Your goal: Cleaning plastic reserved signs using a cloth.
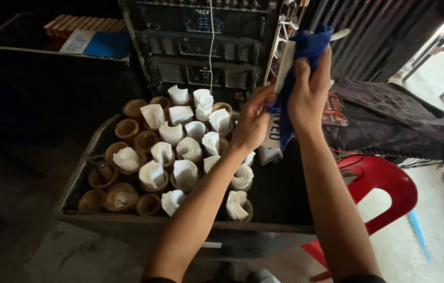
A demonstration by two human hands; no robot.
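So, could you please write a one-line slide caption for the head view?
Left hand and right hand wipe a flat white sign with a blue cloth above a tray of napkin-filled cups.

Red plastic chair point(384, 183), dark bag point(395, 120), amplifier rack point(201, 47).

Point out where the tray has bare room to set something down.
The tray has a bare dark patch on its right side, between the cups and the red chair, below both hands. The left and middle are crowded with brown cups holding rolled white napkins.
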